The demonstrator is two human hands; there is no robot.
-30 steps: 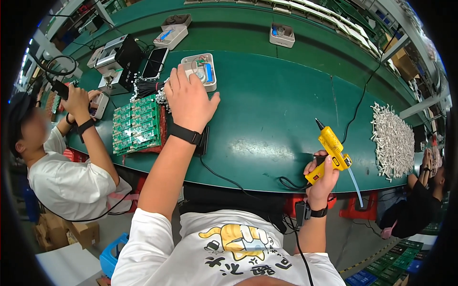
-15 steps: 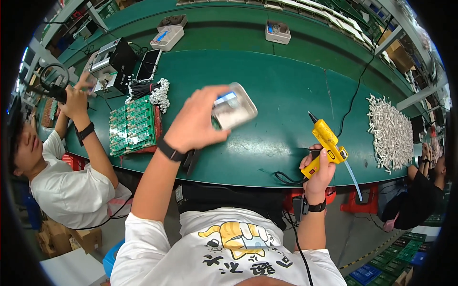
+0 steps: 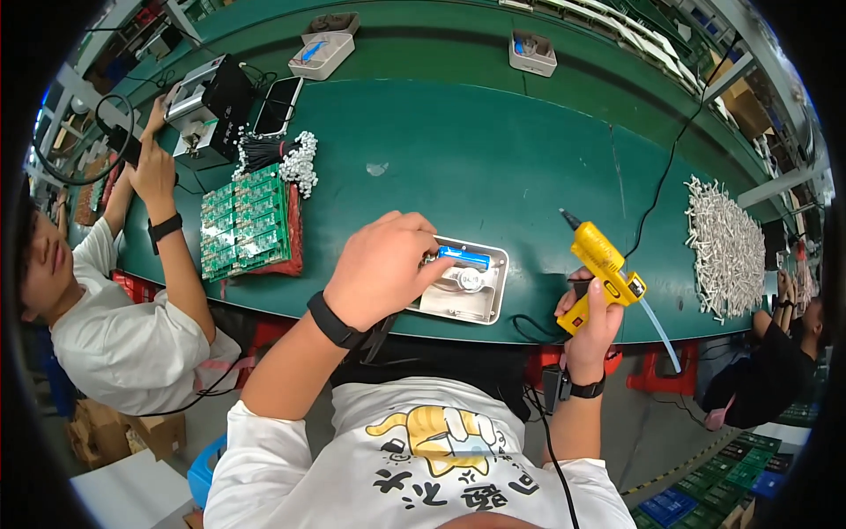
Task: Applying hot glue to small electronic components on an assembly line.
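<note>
My left hand (image 3: 383,269) is closed on the left end of a shallow white plastic case (image 3: 500,286) near the table's front edge. Inside the case lie a blue cylindrical battery (image 3: 465,257) and a round whitish part (image 3: 470,279). My fingers hide the case's left side. To the right, my right hand (image 3: 589,309) grips a yellow hot glue gun (image 3: 599,249) by its handle. Its dark nozzle points up and slightly left, and a translucent glue stick (image 3: 661,333) sticks out of its back. The gun is apart from the case.
Green circuit boards (image 3: 245,225) are stacked at left, beside black wires with white connectors (image 3: 300,163). A phone (image 3: 279,106) and a dark machine (image 3: 211,110) stand behind; a co-worker (image 3: 115,326) sits left. White cases (image 3: 533,55) lie far back. Small white parts (image 3: 727,247) form a pile at right.
My left hand has brought the white case down and to the right, closer to me and to the glue gun. The case's inside now shows clearly. My right hand has hardly moved.
</note>
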